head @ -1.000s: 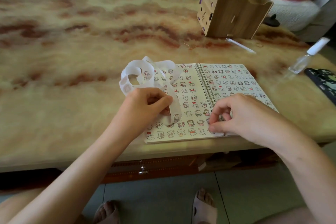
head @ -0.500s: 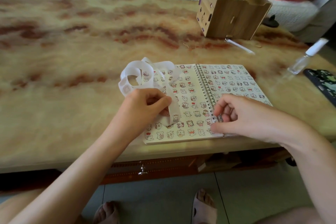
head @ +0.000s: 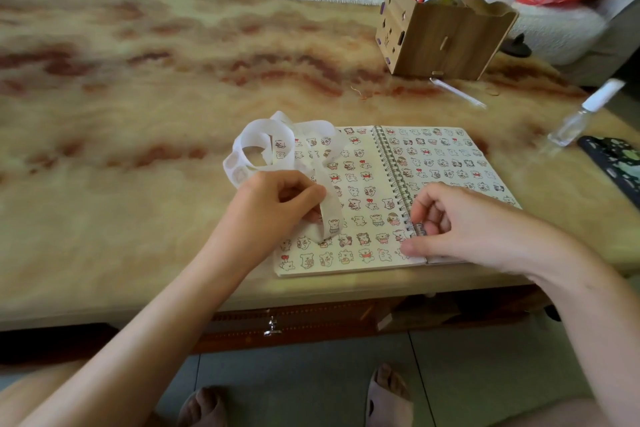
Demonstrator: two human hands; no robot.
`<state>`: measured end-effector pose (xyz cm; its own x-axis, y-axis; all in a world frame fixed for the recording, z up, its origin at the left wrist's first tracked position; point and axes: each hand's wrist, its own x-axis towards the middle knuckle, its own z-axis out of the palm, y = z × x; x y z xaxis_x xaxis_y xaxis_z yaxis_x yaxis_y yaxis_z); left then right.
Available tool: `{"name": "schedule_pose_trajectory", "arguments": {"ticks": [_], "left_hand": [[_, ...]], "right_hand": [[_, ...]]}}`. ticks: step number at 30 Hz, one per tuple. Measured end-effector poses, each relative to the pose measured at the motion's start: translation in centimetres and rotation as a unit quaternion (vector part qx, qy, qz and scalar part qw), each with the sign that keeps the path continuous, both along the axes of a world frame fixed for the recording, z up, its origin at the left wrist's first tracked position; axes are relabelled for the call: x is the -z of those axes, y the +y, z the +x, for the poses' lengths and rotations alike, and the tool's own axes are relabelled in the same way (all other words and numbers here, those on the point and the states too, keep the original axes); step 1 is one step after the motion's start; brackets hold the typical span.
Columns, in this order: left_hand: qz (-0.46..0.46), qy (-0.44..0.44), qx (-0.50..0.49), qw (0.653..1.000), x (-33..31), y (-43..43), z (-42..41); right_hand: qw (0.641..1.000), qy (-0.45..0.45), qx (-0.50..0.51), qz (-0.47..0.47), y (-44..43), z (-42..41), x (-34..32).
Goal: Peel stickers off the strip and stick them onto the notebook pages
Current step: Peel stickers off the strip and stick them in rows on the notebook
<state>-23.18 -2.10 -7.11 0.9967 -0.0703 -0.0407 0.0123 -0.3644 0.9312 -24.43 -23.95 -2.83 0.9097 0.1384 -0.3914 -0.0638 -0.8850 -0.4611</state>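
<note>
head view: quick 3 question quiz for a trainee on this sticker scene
1. True or false: the left hand grips the sticker strip.
2. Where is the right hand? A) on the notebook, by its spiral binding. B) on bare table. C) in the lap.
3. Fill in: the wooden pen holder stands on the far ___ side of the table.

Key: 1 true; 2 A; 3 right.

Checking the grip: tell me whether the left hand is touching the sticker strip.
Touching. The head view shows the left hand pinching the sticker strip between thumb and fingers.
</note>
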Motion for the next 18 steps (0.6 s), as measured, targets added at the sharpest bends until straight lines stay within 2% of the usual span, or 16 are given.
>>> {"name": "schedule_pose_trajectory", "arguments": {"ticks": [6, 11, 15, 18], "left_hand": [[0.001, 0.002, -0.005, 1.000, 0.2, 0.2, 0.2], [-0.033, -0.025, -0.028, 0.999, -0.2, 0.9, 0.4], [-0.046, -0.070, -0.035, 0.996, -0.5, 1.3, 0.8], [-0.051, -0.094, -0.039, 0.993, -0.7, 1.6, 0.8]], "right_hand": [[1.000, -0.007, -0.004, -0.018, -0.1, 0.3, 0.3], [0.975, -0.162, 0.045, 0.145, 2.0, 0.6, -0.2], [0.960, -0.109, 0.005, 0.259, 5.5, 1.0, 0.9], [0.939, -0.132, 0.023, 0.315, 7.3, 1.8, 1.7]]}}
